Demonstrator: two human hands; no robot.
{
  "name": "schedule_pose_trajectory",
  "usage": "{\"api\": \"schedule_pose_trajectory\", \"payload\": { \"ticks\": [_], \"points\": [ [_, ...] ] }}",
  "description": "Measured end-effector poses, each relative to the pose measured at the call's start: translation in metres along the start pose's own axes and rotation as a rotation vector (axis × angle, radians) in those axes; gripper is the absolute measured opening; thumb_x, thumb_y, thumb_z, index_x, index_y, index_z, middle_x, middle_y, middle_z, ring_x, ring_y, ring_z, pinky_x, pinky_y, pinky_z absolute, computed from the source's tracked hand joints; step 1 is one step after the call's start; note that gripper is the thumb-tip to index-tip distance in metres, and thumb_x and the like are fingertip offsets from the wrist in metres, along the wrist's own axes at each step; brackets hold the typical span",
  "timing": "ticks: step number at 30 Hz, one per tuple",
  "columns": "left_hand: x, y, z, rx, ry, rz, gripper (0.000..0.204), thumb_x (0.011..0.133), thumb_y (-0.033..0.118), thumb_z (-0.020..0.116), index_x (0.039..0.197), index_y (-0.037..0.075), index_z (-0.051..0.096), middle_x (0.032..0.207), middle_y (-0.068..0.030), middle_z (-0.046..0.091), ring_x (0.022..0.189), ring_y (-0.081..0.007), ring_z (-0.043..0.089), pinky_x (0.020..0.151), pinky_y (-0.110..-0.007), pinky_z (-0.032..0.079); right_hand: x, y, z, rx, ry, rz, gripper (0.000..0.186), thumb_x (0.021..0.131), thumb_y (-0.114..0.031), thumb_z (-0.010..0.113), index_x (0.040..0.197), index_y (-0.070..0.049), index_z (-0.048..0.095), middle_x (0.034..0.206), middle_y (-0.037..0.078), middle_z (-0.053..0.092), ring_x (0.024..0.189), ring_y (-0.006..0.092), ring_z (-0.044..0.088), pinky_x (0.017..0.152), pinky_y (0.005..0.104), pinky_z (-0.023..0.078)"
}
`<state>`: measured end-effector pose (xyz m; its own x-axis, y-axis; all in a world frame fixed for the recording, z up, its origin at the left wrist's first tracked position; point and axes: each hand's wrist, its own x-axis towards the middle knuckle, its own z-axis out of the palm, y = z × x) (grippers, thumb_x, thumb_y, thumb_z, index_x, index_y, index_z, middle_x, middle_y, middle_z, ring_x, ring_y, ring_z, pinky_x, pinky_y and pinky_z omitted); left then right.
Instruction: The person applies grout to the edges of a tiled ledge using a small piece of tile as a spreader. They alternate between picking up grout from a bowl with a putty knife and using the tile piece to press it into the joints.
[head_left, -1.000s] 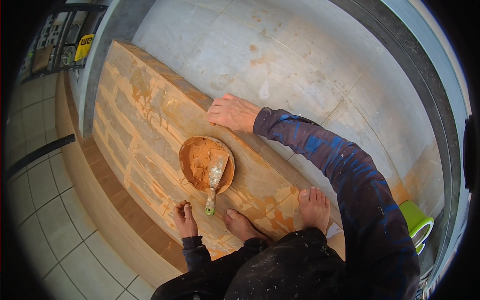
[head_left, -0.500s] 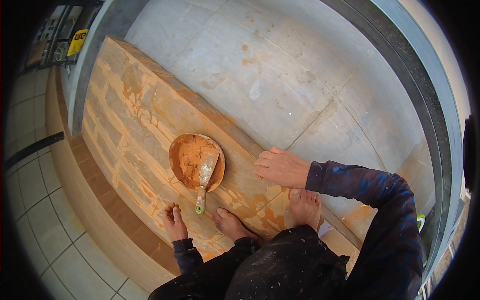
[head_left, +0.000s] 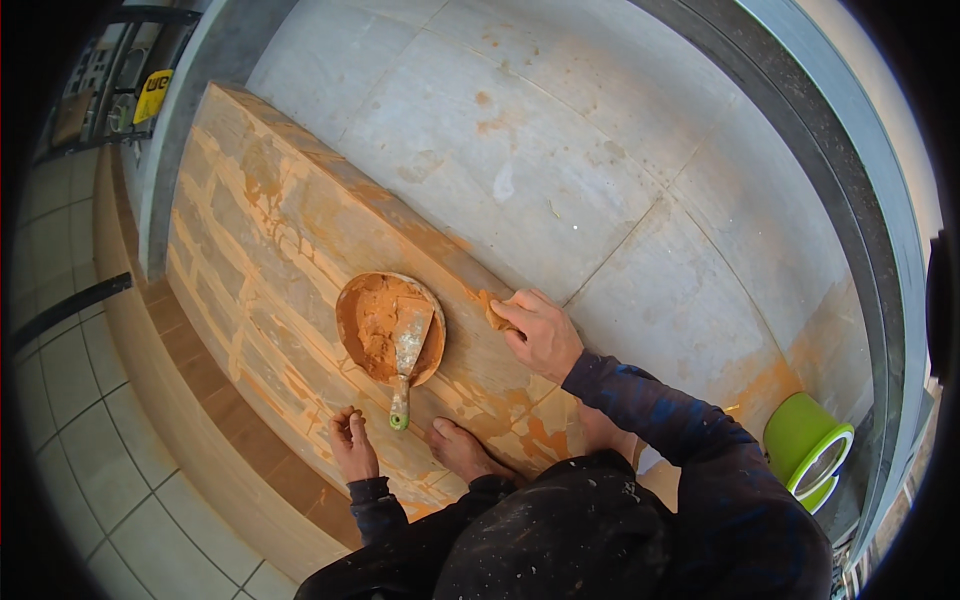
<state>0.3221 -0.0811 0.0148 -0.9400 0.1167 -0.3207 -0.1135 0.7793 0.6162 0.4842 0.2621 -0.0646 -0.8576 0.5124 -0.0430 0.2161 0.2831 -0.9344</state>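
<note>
My right hand is closed round an orange-brown wad, pressed to the raised edge of a tiled step; whether it is sponge or cloth I cannot make out. My left hand hangs low over the step with fingers curled and stained tips pressed together; anything in them is too small to name. Between the hands, a round bowl of orange paste stands on the step. A paste-smeared scraper leans in it, its green-tipped handle over the near rim.
My bare left foot is close to the bowl. Grey floor tiles with orange smears lie beyond the step. At right is a lime-green round container. A grey post and a dark bar are at left.
My right hand has slid left and slightly forward along the step's edge, and the wad now shows in it. The green container has come into fuller view. My left hand stays put.
</note>
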Motion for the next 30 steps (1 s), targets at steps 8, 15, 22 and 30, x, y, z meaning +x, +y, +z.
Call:
{"api": "schedule_pose_trajectory", "payload": {
  "ticks": [8,15,22,30],
  "points": [
    [0.003,-0.002,0.003,0.007,-0.042,-0.006,0.024,0.102,0.026,0.058,0.117,0.008,0.060,0.107,-0.0033,0.067,0.094,-0.0126,0.062,0.076,-0.027,0.046,0.078,0.024,-0.011,0.271,0.014,-0.199,0.031,0.087,0.005,0.056,0.116,-0.002,0.063,0.110,0.015,0.066,0.101,0.0354,0.062,0.089,0.0424,0.050],
    [-0.003,0.019,0.003,-0.009,-0.028,-0.071,0.019,0.102,0.021,0.059,0.114,0.005,0.060,0.105,-0.0022,0.065,0.093,-0.0111,0.059,0.078,-0.026,0.045,0.081,0.055,0.007,0.247,-0.233,-0.351,0.042,0.079,0.017,0.050,0.114,-0.003,0.062,0.116,0.013,0.065,0.111,0.0334,0.060,0.095,0.0414,0.050],
    [0.003,0.021,0.003,0.015,-0.031,-0.063,0.020,0.102,0.021,0.060,0.114,0.005,0.060,0.104,-0.0019,0.065,0.093,-0.0116,0.059,0.078,-0.026,0.045,0.026,0.047,-0.012,0.233,-0.193,-0.304,0.041,0.079,0.017,0.053,0.113,-0.003,0.062,0.116,0.012,0.066,0.110,0.0337,0.061,0.093,0.0413,0.051],
    [0.008,0.031,0.010,0.014,-0.031,-0.010,0.021,0.102,0.023,0.059,0.114,0.005,0.061,0.104,-0.0027,0.066,0.092,-0.0123,0.060,0.077,-0.027,0.046,-0.032,0.046,-0.049,0.251,-0.238,-0.172,0.026,0.086,0.007,0.057,0.110,-0.001,0.064,0.114,0.014,0.066,0.109,0.0335,0.061,0.094,0.0411,0.050]
  ]
}}
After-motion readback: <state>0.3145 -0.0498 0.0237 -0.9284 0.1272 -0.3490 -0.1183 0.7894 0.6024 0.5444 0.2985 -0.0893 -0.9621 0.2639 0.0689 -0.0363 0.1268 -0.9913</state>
